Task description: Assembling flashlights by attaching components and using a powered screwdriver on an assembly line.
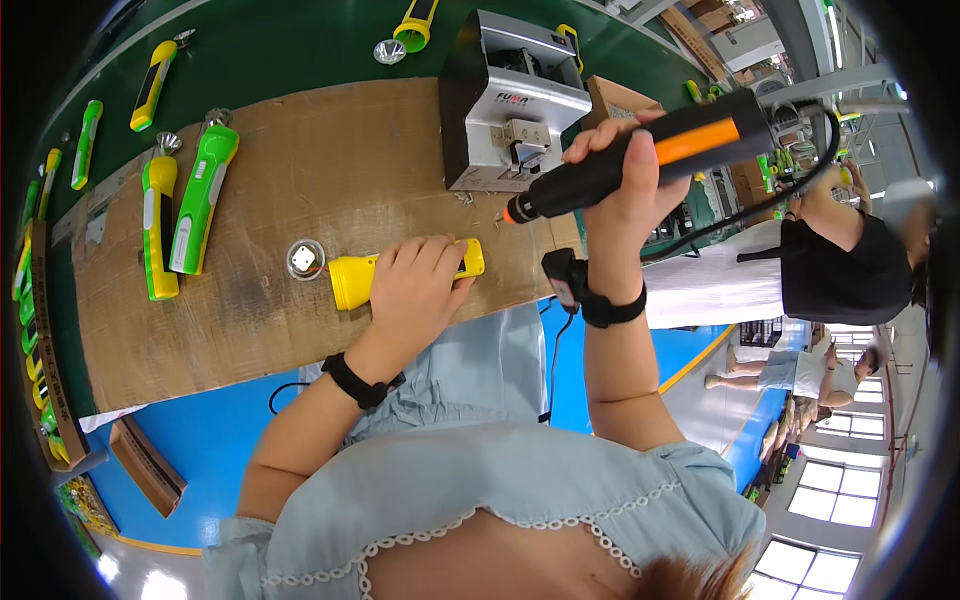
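Observation:
My left hand [418,290] is closed over a yellow flashlight body [352,283], which lies on its side on the cardboard sheet [262,345]. Beside the wide end of that body, a round clear reflector with a small white square [304,259] rests on the cardboard. Wrapped in my right hand [640,185] is a black electric screwdriver [590,172] with an orange stripe. It is held raised and tilted, its orange-ringed tip pointing down and left, apart from the flashlight. A cable runs from its back end.
A silver and black screw feeder [515,110] stands at the far edge of the cardboard, with loose screws [466,199] before it. A green flashlight [205,200] and a yellow one [158,230] lie to the left. Further right, a person in black [845,260] is at work.

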Demonstrator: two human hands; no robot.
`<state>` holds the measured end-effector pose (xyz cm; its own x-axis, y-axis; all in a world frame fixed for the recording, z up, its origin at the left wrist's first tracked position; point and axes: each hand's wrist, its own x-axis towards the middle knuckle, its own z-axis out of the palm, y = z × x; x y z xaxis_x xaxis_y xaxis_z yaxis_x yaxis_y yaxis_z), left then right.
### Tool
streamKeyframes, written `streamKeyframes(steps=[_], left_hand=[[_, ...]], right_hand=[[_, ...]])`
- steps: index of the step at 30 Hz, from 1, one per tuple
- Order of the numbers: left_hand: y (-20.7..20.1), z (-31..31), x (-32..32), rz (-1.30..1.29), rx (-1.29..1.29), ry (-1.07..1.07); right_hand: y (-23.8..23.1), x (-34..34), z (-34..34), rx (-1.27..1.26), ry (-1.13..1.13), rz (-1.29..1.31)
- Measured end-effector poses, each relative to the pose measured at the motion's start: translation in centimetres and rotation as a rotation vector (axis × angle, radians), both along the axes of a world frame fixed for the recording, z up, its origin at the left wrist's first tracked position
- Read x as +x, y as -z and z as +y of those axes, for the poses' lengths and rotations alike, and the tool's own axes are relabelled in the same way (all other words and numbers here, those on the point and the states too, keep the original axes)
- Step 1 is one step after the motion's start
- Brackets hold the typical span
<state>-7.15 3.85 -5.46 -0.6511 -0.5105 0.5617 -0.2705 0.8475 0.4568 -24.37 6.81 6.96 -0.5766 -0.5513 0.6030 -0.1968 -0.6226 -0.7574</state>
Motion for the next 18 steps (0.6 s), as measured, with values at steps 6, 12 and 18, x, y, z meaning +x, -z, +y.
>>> streamKeyframes(steps=[6,12,18], left_hand=[[0.3,0.0,-0.1,0.046,-0.015,-0.002],[0.3,0.2,-0.1,0.025,-0.003,0.002],[0.6,0.4,0.3,0.009,-0.019,0.005]], right_hand=[[1.0,1.9,1.1,0.025,-0.016,-0.009],[1.8,1.9,1.2,0.149,-0.001,0.073],[1.5,2.3,1.1,0.082,-0.053,-0.054]])
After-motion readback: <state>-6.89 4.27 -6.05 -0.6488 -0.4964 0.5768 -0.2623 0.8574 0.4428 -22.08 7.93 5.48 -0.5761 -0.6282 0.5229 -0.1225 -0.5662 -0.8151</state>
